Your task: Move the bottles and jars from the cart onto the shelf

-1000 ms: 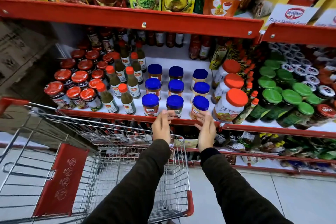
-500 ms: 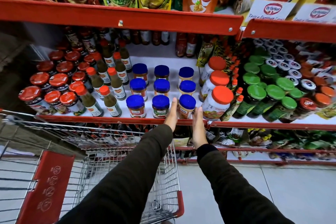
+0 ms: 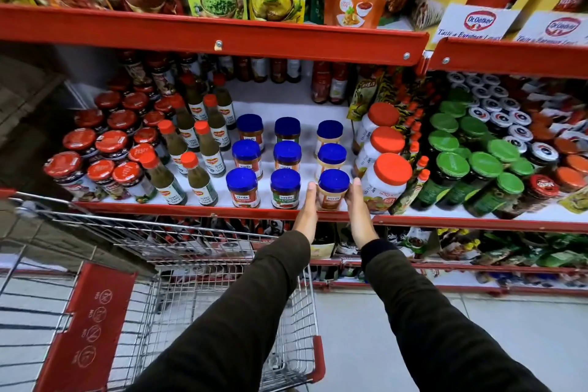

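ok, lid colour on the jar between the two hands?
Blue. The lid of that jar shows best in the head view.

Royal-blue lids cap the jars (image 3: 287,156) on a white shelf (image 3: 191,209) edged in red; beside them, orange-lidded tubs (image 3: 392,169) and green-capped bottles (image 3: 451,165). The cart (image 3: 203,234) is silver wire, red-trimmed (pale symbols on its flap (image 3: 86,328)).

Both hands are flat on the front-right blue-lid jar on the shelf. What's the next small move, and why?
Probably ease both hands off and draw them back. The blue-lid jar stands upright near the shelf front edge, in line with the neighbouring front jar. The left hand and right hand lie flat against its sides, fingers straight, not wrapped. It looks placed.
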